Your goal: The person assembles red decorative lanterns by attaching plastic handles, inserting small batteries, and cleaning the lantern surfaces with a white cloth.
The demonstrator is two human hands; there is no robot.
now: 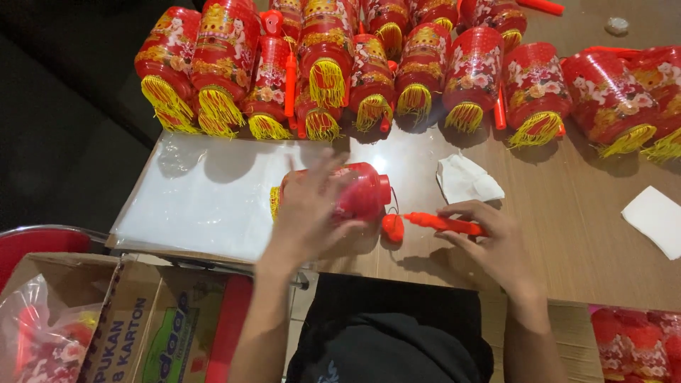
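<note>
My left hand (308, 213) grips a red plastic lantern (360, 190) lying on its side on the wooden table (567, 234), its yellow fringe (274, 202) pointing left. My right hand (493, 237) holds a red plastic handle stick (443, 223) whose round end (392, 227) lies just below the lantern's top. A thin wire or string runs between the lantern's top and the stick's end. The hand hides much of the lantern's body.
Several finished red lanterns with yellow fringes (369, 64) lie in a row along the table's far side. A clear plastic sheet (206, 191) covers the table's left. Crumpled white paper (464, 177), another white sheet (656, 220), and cardboard boxes (135, 319) near me.
</note>
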